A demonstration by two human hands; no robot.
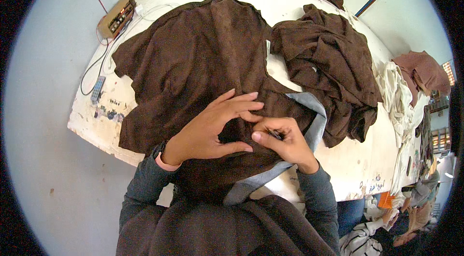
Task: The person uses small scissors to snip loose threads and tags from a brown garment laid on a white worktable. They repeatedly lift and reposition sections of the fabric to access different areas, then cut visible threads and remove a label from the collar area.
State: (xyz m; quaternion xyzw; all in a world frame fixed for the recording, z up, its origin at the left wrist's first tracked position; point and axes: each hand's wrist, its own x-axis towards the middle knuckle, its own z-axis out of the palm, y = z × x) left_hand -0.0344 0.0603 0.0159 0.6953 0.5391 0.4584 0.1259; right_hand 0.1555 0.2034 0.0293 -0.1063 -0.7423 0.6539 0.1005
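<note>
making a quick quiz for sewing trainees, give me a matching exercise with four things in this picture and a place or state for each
Things
1. left hand
2. right hand
3. remote
4. grey-blue strip

Places and states
A. along the edge of the brown cloth
B. pink cuff edging at its wrist
C. lying at the left end of the table
D. holding a small dark thing

Pairs: 1-B, 2-D, 3-C, 4-A

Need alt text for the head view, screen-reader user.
A person's right hand holds a small dark object over dark brown cloth spread on a worn white table, with the left hand open close beside it. More crumpled brown fabric lies to the right.
</note>
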